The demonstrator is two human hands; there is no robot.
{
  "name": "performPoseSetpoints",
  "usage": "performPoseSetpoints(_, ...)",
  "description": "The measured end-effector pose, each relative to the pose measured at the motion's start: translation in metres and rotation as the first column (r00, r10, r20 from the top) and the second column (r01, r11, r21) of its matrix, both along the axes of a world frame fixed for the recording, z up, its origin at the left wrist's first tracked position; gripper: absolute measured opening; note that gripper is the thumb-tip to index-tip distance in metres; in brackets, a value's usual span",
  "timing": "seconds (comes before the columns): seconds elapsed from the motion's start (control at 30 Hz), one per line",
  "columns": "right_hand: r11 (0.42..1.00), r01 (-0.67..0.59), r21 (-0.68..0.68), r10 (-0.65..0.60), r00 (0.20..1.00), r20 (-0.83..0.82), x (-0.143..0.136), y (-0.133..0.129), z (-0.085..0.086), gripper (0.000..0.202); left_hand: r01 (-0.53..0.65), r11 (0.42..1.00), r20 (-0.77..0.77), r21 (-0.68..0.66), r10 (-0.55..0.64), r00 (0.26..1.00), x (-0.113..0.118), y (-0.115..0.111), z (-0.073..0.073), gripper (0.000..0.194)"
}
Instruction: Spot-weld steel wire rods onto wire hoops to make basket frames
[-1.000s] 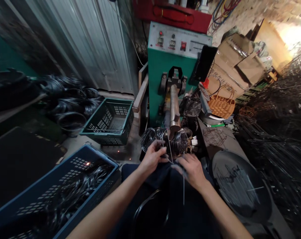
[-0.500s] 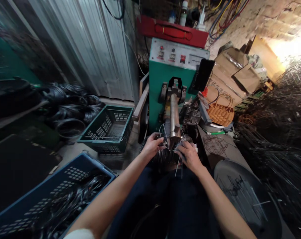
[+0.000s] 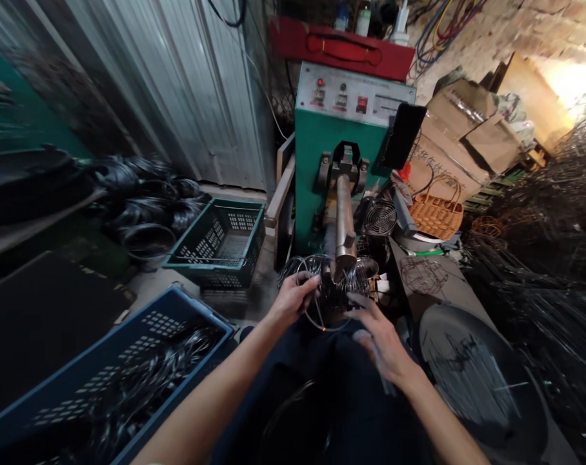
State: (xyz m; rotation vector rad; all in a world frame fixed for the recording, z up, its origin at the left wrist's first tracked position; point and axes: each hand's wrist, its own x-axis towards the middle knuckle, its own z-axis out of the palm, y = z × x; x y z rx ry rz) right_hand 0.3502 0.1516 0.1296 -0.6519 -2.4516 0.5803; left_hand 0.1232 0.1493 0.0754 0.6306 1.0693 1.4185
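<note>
My left hand [image 3: 297, 297] pinches a bent wire ring [image 3: 314, 316] between thumb and fingers, just below the spot welder's metal arm [image 3: 344, 219]. At the ring's lower edge a small spot glows orange. My right hand [image 3: 383, 339], blurred by motion, is to the right of the ring and apart from it. Its forefinger and thumb are spread, while a few thin straight wires [image 3: 386, 381], smeared, stick out beneath the palm. Behind both hands, a bunch of shiny wire pieces [image 3: 358, 279] lies around the lower electrode.
The green welding machine [image 3: 307, 155] stands ahead, a phone [image 3: 405, 135] on its side. Left are a green crate [image 3: 247, 271] and a blue crate [image 3: 177, 294] of dark wire. To the right, a round pan [image 3: 433, 329] holds straight wires, near a wicker basket [image 3: 435, 216].
The ring has come down and toward me from the electrodes in my left hand. My right hand has moved away to the right and down with its wires. An orange glow now shows.
</note>
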Motion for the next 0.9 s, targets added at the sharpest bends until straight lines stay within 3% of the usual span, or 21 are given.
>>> performPoseSetpoints(0.1,0.975,0.161,-0.156,-0.174,0.982,-0.073,0.022,-0.016,0.004,0.027,0.02,0.998,-0.02,-0.055,-0.022,1.0,0.008,-0.03,-0.007,0.037)
performPoseSetpoints(0.17,0.911,0.233,-0.34,-0.277,0.957,-0.087,0.034,-0.022,-0.001,0.025,0.053,0.996,-0.026,-0.075,-0.055,0.998,0.014,-0.048,-0.01,0.036)
performPoseSetpoints(0.3,0.695,0.173,-0.698,-0.358,0.925,-0.128,0.042,-0.037,-0.018,0.026,0.084,0.989,-0.044,-0.125,-0.09,0.995,0.021,-0.074,-0.017,0.035)
performPoseSetpoints(0.37,0.61,0.122,-0.783,-0.375,0.915,-0.149,0.039,-0.047,-0.023,0.029,0.082,0.984,-0.053,-0.156,-0.091,0.994,0.02,-0.08,-0.022,0.034)
performPoseSetpoints(0.43,0.564,0.09,-0.821,-0.368,0.917,-0.152,0.035,-0.057,-0.025,0.031,0.073,0.981,-0.061,-0.178,-0.085,0.995,0.016,-0.083,-0.027,0.034)
performPoseSetpoints(0.5,0.594,0.099,-0.798,-0.347,0.927,-0.142,0.033,-0.063,-0.026,0.027,0.063,0.978,-0.073,-0.196,-0.079,0.994,0.012,-0.085,-0.03,0.034)
performPoseSetpoints(0.6,0.813,0.094,-0.574,-0.177,0.98,-0.091,0.031,-0.065,-0.028,0.021,0.044,0.977,-0.105,-0.21,-0.067,0.992,0.008,-0.085,-0.03,0.037)
performPoseSetpoints(0.67,0.941,-0.024,-0.336,0.032,0.999,0.02,0.029,-0.062,-0.028,0.028,0.043,0.976,-0.111,-0.215,-0.068,0.992,0.007,-0.084,-0.027,0.038)
performPoseSetpoints(0.77,0.982,-0.169,-0.091,0.186,0.954,0.235,0.024,-0.057,-0.027,0.05,0.072,0.973,-0.086,-0.219,-0.093,0.992,0.009,-0.084,-0.022,0.039)
performPoseSetpoints(0.9,0.98,-0.196,-0.021,0.19,0.915,0.356,0.017,-0.053,-0.023,0.047,0.102,0.972,-0.056,-0.213,-0.117,0.992,0.01,-0.083,-0.019,0.037)
